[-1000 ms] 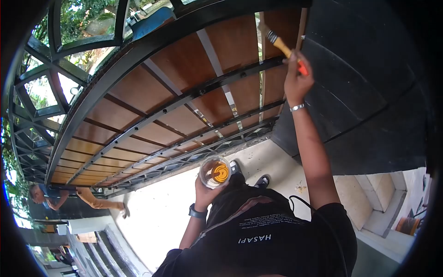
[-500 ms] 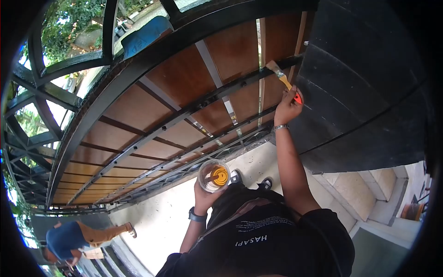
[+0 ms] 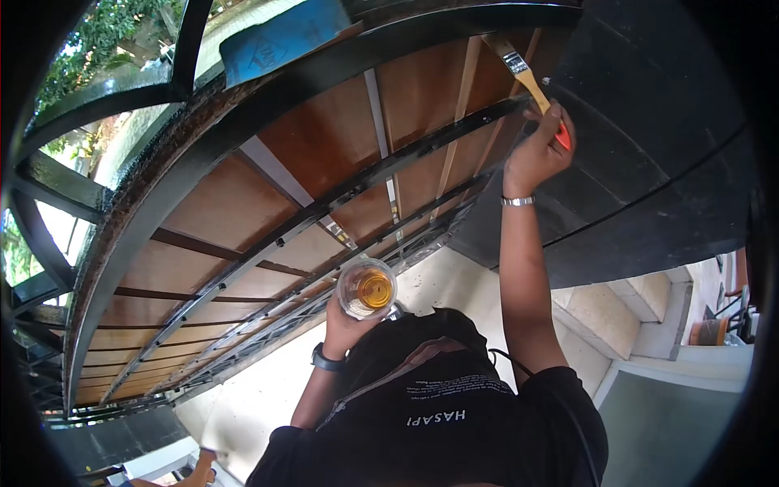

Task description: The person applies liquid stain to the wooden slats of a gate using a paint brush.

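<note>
My right hand (image 3: 542, 151) is closed around the red-ended handle of a flat paintbrush (image 3: 531, 84). The brush points up and left, its bristles at the upper part of a brown wooden slat (image 3: 492, 73) near the right end of a black metal frame; whether they touch cannot be made out. Lower down, my left hand (image 3: 347, 326) is wrapped round a clear plastic cup (image 3: 366, 289) with amber liquid in its bottom. The cup is below the slats, in front of my body.
A blue sheet of sandpaper (image 3: 280, 45) lies over the frame's top edge. A dark wall panel (image 3: 641, 154) stands close on the right, with pale steps (image 3: 600, 316) below it. Part of another person (image 3: 199, 471) shows at the bottom left.
My right hand has raised the brush from the middle rail to the upper slat. The cup has shifted slightly up and left. The view has tilted, and the other person is mostly out of frame.
</note>
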### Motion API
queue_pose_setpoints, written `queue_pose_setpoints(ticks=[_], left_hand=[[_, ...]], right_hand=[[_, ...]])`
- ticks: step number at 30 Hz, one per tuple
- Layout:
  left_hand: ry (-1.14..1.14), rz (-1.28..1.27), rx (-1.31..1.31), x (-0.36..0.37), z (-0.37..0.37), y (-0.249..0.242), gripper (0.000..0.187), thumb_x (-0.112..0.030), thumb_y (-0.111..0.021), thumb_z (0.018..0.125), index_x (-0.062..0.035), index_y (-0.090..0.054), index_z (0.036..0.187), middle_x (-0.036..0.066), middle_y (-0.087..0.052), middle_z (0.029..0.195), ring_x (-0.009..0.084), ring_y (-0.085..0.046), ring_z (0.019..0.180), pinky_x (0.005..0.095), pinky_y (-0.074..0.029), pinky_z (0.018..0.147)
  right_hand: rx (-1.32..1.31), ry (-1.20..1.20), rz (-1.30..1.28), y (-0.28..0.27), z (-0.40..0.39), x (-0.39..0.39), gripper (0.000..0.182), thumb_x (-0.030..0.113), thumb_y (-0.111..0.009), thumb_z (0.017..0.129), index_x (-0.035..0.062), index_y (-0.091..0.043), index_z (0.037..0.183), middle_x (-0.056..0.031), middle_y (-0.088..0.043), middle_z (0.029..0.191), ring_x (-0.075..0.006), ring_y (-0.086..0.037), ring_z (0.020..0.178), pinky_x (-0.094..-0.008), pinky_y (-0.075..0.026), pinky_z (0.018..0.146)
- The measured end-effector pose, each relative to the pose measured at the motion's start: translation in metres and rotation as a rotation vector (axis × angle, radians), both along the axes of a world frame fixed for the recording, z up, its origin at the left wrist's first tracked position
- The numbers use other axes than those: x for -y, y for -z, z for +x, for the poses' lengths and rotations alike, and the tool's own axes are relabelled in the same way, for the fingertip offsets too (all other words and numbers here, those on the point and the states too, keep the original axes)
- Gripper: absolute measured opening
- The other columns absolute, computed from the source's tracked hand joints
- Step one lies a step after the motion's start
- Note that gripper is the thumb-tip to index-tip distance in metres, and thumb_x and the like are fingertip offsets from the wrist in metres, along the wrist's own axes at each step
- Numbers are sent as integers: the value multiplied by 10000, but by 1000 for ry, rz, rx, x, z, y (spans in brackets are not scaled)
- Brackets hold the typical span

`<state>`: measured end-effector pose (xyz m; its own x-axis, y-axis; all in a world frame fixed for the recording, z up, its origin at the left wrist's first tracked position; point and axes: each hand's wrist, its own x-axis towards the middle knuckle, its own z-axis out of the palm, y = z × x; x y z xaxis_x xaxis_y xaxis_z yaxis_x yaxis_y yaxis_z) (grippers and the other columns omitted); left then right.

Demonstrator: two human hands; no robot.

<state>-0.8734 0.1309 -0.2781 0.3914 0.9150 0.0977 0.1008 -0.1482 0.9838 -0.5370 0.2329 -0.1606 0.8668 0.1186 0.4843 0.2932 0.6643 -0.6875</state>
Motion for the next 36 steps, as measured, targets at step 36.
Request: queue_pose_setpoints(ticks=[36], left_hand=[[166, -79, -139, -66, -44, 13, 775, -150, -870, 666, 9, -481, 1318, 123, -567, 1276, 226, -549, 1191, 371, -416, 1049]], right_hand=[[-104, -53, -7, 51, -74, 0, 208, 132, -632, 950, -52, -629, 1046, -133, -699, 917, -142, -687, 731, -231, -547, 672]])
